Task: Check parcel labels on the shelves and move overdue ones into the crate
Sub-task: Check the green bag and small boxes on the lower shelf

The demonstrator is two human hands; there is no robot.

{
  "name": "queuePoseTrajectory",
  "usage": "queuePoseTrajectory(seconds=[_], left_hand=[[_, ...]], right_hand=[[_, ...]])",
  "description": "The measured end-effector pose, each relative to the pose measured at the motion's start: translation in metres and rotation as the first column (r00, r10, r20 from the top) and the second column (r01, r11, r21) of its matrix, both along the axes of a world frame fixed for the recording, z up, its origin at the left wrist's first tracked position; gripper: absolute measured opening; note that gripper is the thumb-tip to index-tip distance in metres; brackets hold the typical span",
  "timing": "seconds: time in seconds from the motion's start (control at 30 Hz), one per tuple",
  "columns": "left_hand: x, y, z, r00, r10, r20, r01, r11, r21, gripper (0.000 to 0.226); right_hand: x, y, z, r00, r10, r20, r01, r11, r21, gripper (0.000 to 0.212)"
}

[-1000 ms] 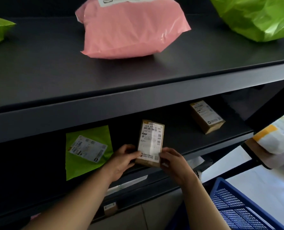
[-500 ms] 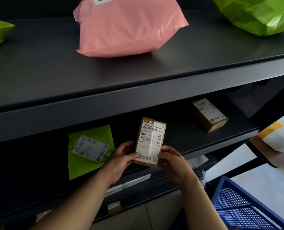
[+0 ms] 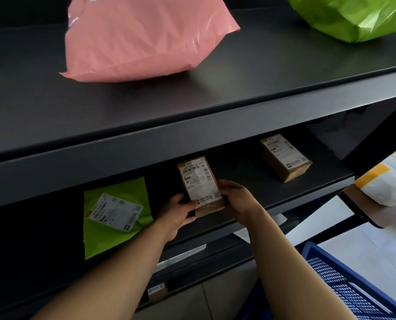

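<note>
- Hands hold one small brown box (image 3: 200, 185) between them at the front edge of the middle shelf (image 3: 284, 192), near the centre of the view.
- The left hand (image 3: 177, 214) grips the box from its 8 o'clock side, thumb on the lower left corner of the white label (image 3: 198, 183).
- The right hand (image 3: 237, 202) closes on the box from its 4 o'clock side, the fingers wrapped on the right edge.
- The box is tilted, its label face turned up toward the camera; the print is a little blurred and I cannot read a date.
- At 9 o'clock from the box a flat green mailer (image 3: 117, 215) lies on the same shelf, with its own white label on top; it is apart from the hands.
- At 2 o'clock from the held box a second brown box (image 3: 286, 158) sits deeper on the shelf, well apart.
- On the upper shelf (image 3: 192, 107), at 12 o'clock, a pink bag (image 3: 146, 35) rests; at 1 o'clock a green bag (image 3: 354, 17) is partly cut by the frame.
- At 3 o'clock, at the right border, a white and yellow parcel (image 3: 391, 181) lies on a brown surface (image 3: 377, 215).
- The blue crate (image 3: 344, 285) stands at 5 o'clock, low right, beside the right forearm; its inside is mostly out of the frame.
</note>
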State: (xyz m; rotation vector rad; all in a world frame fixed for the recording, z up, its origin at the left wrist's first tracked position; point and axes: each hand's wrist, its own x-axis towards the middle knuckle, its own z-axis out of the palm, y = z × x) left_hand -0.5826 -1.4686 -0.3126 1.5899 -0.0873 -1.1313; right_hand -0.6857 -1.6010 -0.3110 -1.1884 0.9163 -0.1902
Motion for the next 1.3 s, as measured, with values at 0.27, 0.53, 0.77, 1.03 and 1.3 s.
queuePoseTrajectory(seconds=[0.27,0.53,0.77,1.03,1.3], left_hand=[[-0.010,-0.015,0.006,0.922,0.039,0.386,-0.094,0.988,0.124,0.059],[-0.053,-0.092,0.032,0.922,0.040,0.386,-0.006,0.996,-0.087,0.038],[-0.067,-0.156,0.018,0.999,-0.043,0.033,0.046,0.994,-0.102,0.045],[-0.090,-0.189,-0.002,0.986,-0.150,-0.075,0.144,0.987,-0.074,0.051],[-0.110,-0.159,-0.008,0.981,-0.181,0.066,0.188,0.974,-0.129,0.062]], right_hand=[[-0.017,-0.030,0.010,0.983,-0.184,-0.004,0.176,0.949,-0.263,0.030],[-0.069,-0.145,0.004,0.863,-0.463,-0.200,0.232,0.718,-0.656,0.052],[-0.084,-0.202,-0.023,0.906,-0.371,-0.201,0.222,0.825,-0.520,0.073],[-0.110,-0.178,-0.012,0.974,-0.162,-0.155,0.109,0.947,-0.303,0.065],[-0.144,-0.123,-0.025,0.972,-0.231,0.048,0.235,0.959,-0.156,0.056]])
